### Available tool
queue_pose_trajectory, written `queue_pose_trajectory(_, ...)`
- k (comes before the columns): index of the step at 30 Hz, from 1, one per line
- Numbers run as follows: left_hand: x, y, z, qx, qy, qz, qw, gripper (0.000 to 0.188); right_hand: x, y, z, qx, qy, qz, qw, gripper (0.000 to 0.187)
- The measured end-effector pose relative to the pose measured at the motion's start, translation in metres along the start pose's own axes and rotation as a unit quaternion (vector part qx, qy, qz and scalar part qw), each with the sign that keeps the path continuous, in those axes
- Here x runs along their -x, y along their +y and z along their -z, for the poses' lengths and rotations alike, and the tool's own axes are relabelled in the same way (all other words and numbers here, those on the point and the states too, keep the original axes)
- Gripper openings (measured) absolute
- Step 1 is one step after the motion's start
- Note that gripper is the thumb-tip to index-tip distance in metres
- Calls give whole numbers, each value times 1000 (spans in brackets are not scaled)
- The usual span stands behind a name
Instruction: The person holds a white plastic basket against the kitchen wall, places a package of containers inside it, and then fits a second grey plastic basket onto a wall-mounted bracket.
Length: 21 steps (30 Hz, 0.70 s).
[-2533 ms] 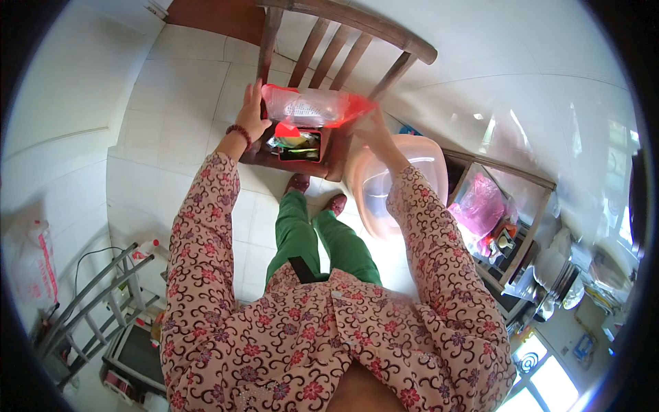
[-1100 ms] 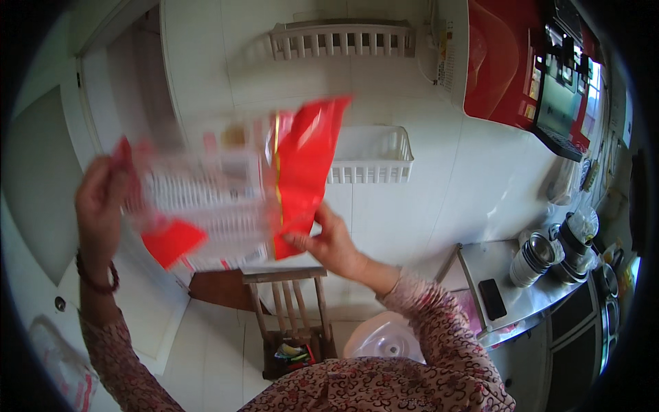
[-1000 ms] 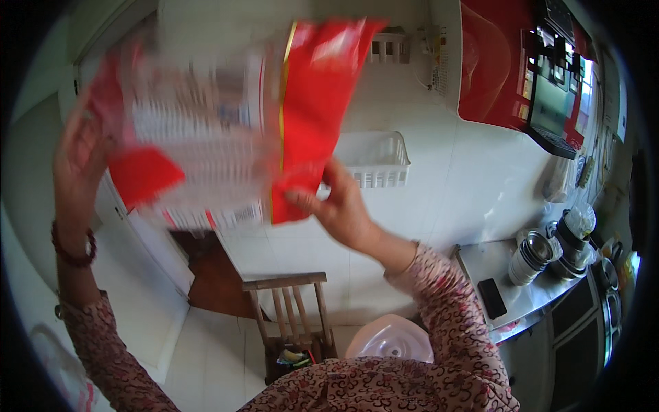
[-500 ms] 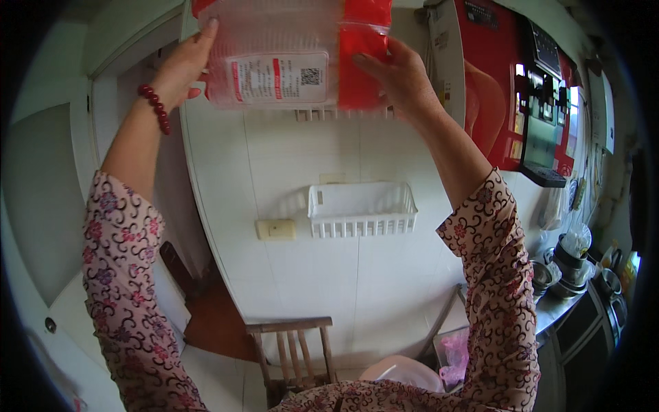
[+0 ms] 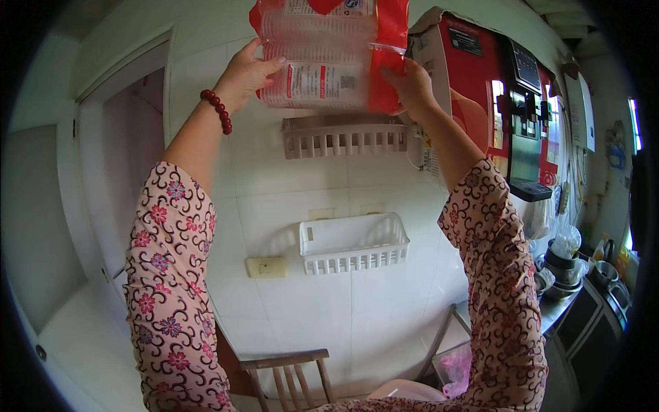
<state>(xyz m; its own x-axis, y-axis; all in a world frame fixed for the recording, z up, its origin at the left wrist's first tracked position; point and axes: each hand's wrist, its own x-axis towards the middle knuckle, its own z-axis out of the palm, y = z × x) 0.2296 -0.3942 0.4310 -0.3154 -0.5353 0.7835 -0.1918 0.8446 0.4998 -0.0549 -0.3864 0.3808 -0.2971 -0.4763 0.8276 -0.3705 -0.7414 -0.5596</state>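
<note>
Both my arms are raised, and between my hands is a pack of clear plastic cups point(image 5: 312, 82) in a see-through wrapper with red ends. My left hand point(image 5: 241, 77) grips its left end, thumb on the front face. The right hand point(image 5: 412, 89) holds the red right end, its thumb also in front and the other fingers hidden behind. Stacked cup rims show as ridges through the film. Just below the pack, a grey-white slatted basket point(image 5: 345, 141) is fixed to the tiled wall.
A white slatted basket point(image 5: 355, 257) hangs lower on the wall, beside a cream switch point(image 5: 266, 268). To the right is a red water dispenser point(image 5: 473, 103), with pots point(image 5: 563, 268) on a counter beyond. A wooden chair point(image 5: 292, 378) and a pink basin point(image 5: 406, 390) stand below.
The view has tilted up, bringing the upper basket and more of the pack into sight. Both hands and the pack sit further right in the picture. The grip is unchanged.
</note>
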Motion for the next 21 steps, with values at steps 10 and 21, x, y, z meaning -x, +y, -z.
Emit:
queue_pose_trajectory(10, -26, -56, -26, 18, -24, 13, 999, 82, -38, 74, -5, 271, 91, 117, 951, 40)
queue_pose_trajectory(21, -23, -52, -29, 5, -59, 29, 998, 78, -43, 78, -7, 371, 68, 84, 922, 42)
